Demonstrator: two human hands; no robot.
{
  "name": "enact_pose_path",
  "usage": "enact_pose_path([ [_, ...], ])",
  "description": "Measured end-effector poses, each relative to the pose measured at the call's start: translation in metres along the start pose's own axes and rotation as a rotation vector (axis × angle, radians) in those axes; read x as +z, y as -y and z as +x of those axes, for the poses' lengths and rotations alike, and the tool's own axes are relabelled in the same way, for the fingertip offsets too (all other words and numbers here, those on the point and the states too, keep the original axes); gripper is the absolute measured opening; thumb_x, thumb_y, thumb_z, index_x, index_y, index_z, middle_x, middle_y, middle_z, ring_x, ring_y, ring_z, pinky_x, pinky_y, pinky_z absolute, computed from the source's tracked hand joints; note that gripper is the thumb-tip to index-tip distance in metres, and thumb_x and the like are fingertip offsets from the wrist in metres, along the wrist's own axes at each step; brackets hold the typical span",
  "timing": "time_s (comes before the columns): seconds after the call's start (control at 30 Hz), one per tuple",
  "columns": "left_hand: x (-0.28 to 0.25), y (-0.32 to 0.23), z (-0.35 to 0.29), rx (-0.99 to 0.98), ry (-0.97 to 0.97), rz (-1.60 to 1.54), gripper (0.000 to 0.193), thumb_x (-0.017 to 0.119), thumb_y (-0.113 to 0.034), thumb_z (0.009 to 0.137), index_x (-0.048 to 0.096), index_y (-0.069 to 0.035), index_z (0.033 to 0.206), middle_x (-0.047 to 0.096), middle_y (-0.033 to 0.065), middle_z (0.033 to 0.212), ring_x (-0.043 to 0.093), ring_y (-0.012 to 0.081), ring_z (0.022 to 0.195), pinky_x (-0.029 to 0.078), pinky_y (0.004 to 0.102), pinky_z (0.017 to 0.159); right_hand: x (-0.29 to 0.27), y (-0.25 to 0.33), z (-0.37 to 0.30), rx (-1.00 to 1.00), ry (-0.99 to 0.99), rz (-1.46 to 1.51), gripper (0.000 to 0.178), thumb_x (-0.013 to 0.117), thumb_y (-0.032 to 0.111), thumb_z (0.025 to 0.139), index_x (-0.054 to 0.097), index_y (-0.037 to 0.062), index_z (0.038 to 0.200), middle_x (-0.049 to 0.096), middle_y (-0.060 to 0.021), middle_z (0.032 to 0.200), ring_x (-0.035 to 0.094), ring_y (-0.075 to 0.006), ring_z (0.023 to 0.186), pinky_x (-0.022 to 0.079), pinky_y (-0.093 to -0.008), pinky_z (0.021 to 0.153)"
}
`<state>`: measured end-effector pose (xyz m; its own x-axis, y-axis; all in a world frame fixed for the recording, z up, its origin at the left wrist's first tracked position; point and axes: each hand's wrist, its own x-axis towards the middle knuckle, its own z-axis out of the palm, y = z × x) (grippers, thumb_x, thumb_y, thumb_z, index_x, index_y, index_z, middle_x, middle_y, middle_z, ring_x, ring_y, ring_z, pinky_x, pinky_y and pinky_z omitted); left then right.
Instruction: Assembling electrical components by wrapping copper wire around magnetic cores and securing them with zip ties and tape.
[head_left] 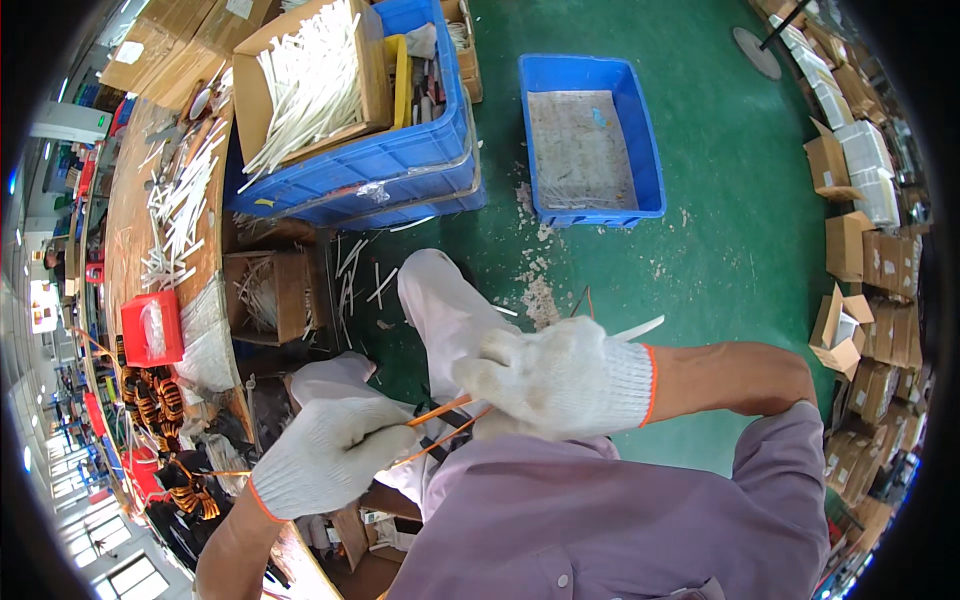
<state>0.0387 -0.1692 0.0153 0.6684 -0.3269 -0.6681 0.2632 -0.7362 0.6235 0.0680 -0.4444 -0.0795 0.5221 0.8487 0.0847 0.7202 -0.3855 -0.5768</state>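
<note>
White knitted gloves with orange cuffs cover both hands. My left hand point(330, 455) is closed, thumb against fingers, on orange wire point(440, 411) in front of my lap. My right hand point(560, 380) is closed too, up and to the right of the left, gripping the same wire's other side. A second strand of orange wire point(445, 440) runs just below the first. Past the right glove sticks out a white strip point(640, 328); its other end is hidden. Wound copper-coloured coils point(150, 395) lie on the bench beside a red bin point(153, 328).
A wooden workbench point(125, 235) with loose white strips point(185, 215) runs along the left. Stacked blue crates point(400, 160) carry a cardboard box point(375, 65) of white strips. A blue tub point(648, 150) stands on the green floor, with debris point(540, 300) near it. Cartons point(885, 265) line the right.
</note>
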Motion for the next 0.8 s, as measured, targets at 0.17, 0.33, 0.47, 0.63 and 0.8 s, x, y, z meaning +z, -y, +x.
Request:
enact_pose_path([
  [0.17, 0.005, 0.010, 0.003, 0.035, -0.082, -0.013, 0.018, 0.070, -0.014, 0.099, 0.078, 0.001, 0.104, 0.068, 0.0154, 0.076, 0.065, 0.0236, 0.062, 0.051, 0.0370, 0.062, 0.005, 0.002, 0.014, -0.062, -0.079, 0.271, 0.048, 0.070, 0.027, 0.101, 0.054, 0.0034, 0.140, 0.067, -0.0180, 0.110, 0.074, -0.0390, 0.077, 0.056, -0.0472, 0.053],
  [0.33, 0.006, 0.018, 0.006, 0.157, -0.095, 0.037, 0.019, 0.071, -0.018, 0.099, 0.078, -0.001, 0.104, 0.069, 0.0198, 0.079, 0.070, 0.0343, 0.068, 0.053, 0.0403, 0.063, 0.017, -0.036, -0.005, -0.114, -0.193, 0.456, 0.043, 0.080, 0.010, 0.093, 0.067, 0.0108, 0.134, 0.070, -0.0145, 0.116, 0.072, -0.0352, 0.084, 0.058, -0.0421, 0.063],
  [0.47, 0.010, 0.025, 0.013, 0.189, -0.110, 0.049, 0.019, 0.072, -0.015, 0.098, 0.079, 0.002, 0.103, 0.071, 0.0179, 0.078, 0.068, 0.0288, 0.066, 0.051, 0.0367, 0.062, 0.010, -0.027, -0.013, -0.033, -0.026, 0.175, 0.034, 0.077, 0.010, 0.097, 0.070, 0.0088, 0.130, 0.072, -0.0130, 0.108, 0.072, -0.0353, 0.082, 0.058, -0.0426, 0.066],
  [0.63, 0.012, 0.034, 0.013, 0.221, -0.058, 0.107, 0.019, 0.071, -0.017, 0.098, 0.077, 0.000, 0.102, 0.071, 0.0192, 0.081, 0.071, 0.0333, 0.070, 0.053, 0.0404, 0.064, 0.044, -0.009, 0.008, -0.102, -0.066, 0.444, 0.025, 0.070, 0.022, 0.104, 0.069, 0.0111, 0.126, 0.071, -0.0133, 0.102, 0.073, -0.0355, 0.084, 0.058, -0.0456, 0.068],
  [0.8, 0.014, 0.041, 0.019, 0.247, -0.136, 0.146, 0.022, 0.068, -0.022, 0.100, 0.075, -0.001, 0.098, 0.071, 0.0201, 0.081, 0.072, 0.0381, 0.074, 0.055, 0.0452, 0.068, 0.035, -0.001, 0.029, -0.002, 0.008, 0.493, 0.026, 0.071, 0.023, 0.104, 0.070, 0.0091, 0.126, 0.073, -0.0148, 0.104, 0.074, -0.0363, 0.089, 0.060, -0.0429, 0.074],
])
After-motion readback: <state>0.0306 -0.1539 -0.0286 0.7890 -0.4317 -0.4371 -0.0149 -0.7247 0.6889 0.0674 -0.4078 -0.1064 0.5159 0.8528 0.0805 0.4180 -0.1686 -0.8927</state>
